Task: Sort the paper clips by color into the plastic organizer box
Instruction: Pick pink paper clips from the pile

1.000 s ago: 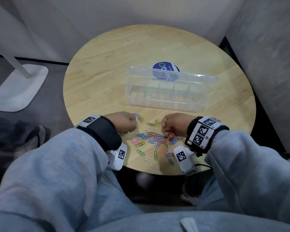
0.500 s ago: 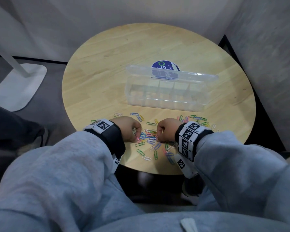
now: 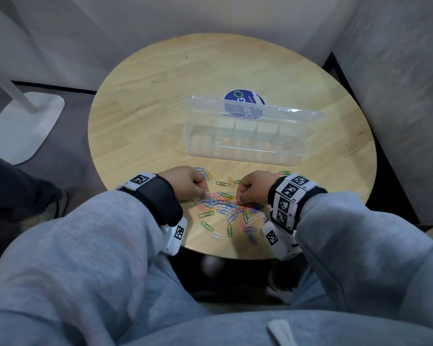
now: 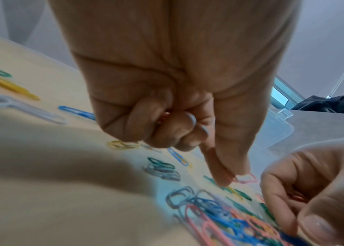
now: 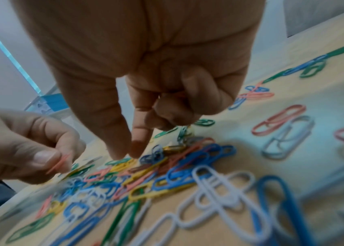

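Observation:
A pile of colored paper clips (image 3: 225,206) lies near the front edge of the round wooden table (image 3: 160,108). Behind it stands the clear organizer box (image 3: 245,152), its compartments empty and its lid (image 3: 255,109) raised. My left hand (image 3: 205,193) is at the pile's left side. Its thumb and forefinger pinch a pink clip (image 4: 247,178), and red clips (image 4: 163,116) show inside the curled fingers. My right hand (image 3: 238,199) is at the pile's right side, thumb and forefinger tips (image 5: 137,149) together on a clip in the pile (image 5: 167,166), the other fingers curled.
Loose clips lie left (image 3: 203,172) and right (image 3: 284,173) of the hands. A blue round sticker (image 3: 238,96) shows behind the lid. A white stand base (image 3: 20,126) sits on the floor at left. Grey walls close in behind and to the right.
Both hands have drawn closer together over the pile. The left hand moved right to the pile and now pinches a pink clip.

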{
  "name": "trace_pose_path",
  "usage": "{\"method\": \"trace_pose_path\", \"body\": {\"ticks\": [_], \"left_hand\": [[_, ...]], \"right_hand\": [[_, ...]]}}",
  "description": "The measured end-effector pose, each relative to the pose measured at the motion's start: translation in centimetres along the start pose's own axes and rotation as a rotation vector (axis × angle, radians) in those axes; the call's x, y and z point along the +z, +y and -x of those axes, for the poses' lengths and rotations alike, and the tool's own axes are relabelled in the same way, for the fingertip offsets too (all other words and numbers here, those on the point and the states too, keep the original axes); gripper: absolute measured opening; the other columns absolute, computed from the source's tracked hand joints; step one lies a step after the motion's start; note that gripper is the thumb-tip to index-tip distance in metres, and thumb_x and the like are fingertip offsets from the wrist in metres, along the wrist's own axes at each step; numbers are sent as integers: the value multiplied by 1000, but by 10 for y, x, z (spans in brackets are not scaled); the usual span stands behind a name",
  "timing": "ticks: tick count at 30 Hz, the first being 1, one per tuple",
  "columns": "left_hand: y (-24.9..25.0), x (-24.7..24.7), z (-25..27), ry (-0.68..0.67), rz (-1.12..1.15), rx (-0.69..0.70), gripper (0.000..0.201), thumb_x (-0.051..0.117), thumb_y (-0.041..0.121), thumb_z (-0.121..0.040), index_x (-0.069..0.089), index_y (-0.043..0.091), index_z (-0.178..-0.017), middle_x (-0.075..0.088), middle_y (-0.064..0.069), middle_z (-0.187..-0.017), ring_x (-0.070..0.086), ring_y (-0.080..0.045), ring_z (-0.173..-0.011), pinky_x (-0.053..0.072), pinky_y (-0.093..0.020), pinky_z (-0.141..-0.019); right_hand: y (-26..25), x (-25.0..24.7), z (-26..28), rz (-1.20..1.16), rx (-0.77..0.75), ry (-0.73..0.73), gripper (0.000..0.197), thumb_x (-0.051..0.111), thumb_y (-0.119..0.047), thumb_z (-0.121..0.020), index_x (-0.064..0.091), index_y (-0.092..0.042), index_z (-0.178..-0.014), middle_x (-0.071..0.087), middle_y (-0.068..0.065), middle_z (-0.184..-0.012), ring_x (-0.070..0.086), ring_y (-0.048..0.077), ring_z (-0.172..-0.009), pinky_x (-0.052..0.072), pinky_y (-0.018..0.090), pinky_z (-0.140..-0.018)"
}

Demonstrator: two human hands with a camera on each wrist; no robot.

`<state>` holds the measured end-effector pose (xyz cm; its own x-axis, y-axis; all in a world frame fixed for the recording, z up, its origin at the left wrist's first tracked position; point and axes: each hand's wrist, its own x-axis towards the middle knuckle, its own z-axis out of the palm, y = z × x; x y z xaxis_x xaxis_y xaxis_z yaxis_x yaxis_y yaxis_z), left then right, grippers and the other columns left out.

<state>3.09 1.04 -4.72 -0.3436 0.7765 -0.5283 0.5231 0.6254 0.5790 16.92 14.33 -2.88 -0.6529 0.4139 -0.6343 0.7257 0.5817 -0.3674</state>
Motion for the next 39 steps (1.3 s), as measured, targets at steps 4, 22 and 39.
{"method": "trace_pose_path", "body": {"ticks": [4, 22, 39], "left_hand": [[2, -3, 2, 36, 20, -2, 9, 66, 23, -84, 63, 17, -78, 53, 9, -61, 43, -6, -55, 35, -21, -56], [17, -13, 6, -96, 600, -120, 42, 27, -11, -85, 60, 16, -78, 44, -2, -55, 38, -4, -32, 26, -13, -35], [16, 4, 12, -22, -317, -67, 15, 70, 25, -75, 56, 27, -70, 51, 9, -67, 50, -14, -68, 36, -21, -58]], "right_hand": [[-6, 3, -1, 150, -46, 24, 12, 69, -21, -80, 57, -20, -84, 50, -10, -63, 47, 6, -57, 36, 18, -50], [11, -8, -3, -611, -8, 2, 27, 51, 9, -84, 48, -11, -68, 54, 2, -49, 45, 4, -30, 36, 13, -35], [10, -6, 3, 102, -68, -118, 23, 66, -7, -74, 56, -27, -72, 48, -8, -57, 43, 7, -51, 35, 22, -51]]}}
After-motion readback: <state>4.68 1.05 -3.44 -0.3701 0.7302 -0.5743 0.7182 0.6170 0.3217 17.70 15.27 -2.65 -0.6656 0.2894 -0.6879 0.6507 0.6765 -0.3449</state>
